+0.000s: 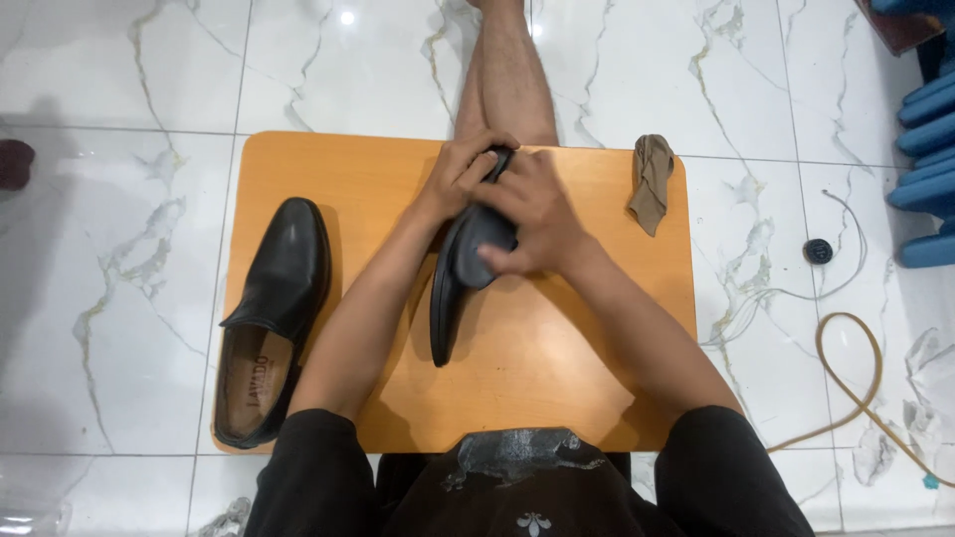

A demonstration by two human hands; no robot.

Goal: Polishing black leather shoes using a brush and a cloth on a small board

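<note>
Both forearms reach over the orange bench [557, 398] to a black leather shoe [453, 288] tipped on edge at its middle, left hand [460, 179] clasping the toe, right hand [532, 224] wrapped over the upper; probably light, stiff-soled, slick.

Black short-sleeved cotton shirt [517, 497] with a cracked grey print at twelve o'clock and a small white emblem beneath; bare forearms, one bare leg [507, 75].

Black leather shoe [460, 278] — tipped on its side, sole edge showing, toe toward the near desk [557, 378] edge — held mid-desk.
</note>
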